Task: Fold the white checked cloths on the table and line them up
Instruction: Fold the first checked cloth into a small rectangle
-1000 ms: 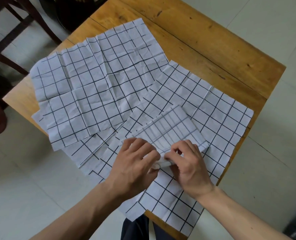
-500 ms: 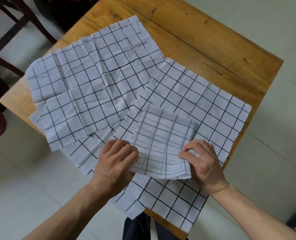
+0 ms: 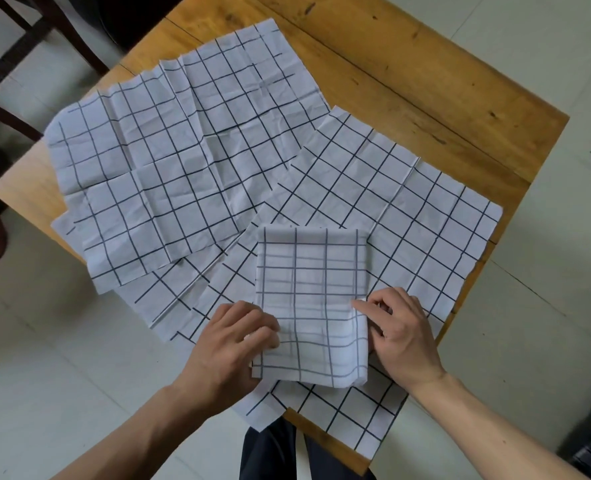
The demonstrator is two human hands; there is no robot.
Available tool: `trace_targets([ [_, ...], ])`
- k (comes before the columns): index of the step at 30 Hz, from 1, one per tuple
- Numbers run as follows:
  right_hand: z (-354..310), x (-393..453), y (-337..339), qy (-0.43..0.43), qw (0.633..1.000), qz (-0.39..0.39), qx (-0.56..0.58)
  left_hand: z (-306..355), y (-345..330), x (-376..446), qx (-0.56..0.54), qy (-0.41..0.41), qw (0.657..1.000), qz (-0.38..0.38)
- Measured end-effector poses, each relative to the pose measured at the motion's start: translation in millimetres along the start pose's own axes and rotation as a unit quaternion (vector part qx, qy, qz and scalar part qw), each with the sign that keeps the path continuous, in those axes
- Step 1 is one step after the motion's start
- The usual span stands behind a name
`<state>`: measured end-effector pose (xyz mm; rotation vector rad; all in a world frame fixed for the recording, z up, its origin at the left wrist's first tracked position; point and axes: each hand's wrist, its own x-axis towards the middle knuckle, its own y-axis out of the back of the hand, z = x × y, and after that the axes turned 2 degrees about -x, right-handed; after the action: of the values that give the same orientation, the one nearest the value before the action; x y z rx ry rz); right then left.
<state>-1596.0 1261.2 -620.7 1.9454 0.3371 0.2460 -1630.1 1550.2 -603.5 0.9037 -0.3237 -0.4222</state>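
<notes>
Here the folded cloth (image 3: 310,303) lies between both hands, left hand (image 3: 231,344) and right hand (image 3: 403,336) pinching its side edges.

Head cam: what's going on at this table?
A person is folding white checked cloths on a wooden table. Both hands hold one folded cloth: the left hand grips its left edge, the right hand pinches its right edge. It lies on top of an unfolded cloth at the near right. More unfolded cloths overlap to the left, the top one creased. Nothing is lined up yet.
</notes>
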Motion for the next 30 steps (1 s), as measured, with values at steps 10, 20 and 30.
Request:
trace_targets([
  [10,6,2,-10,-0.045,0.991,0.031,0.123,-29,-5,18,0.06,0.113,0.991,-0.041],
  [20,1,5,-5,-0.187,0.965,0.012,0.185,-31,-12,31,-0.029,0.224,0.974,0.03],
  [30,-11,20,2,-0.256,0.956,-0.016,0.141,-30,-15,47,0.001,0.319,0.946,0.052],
])
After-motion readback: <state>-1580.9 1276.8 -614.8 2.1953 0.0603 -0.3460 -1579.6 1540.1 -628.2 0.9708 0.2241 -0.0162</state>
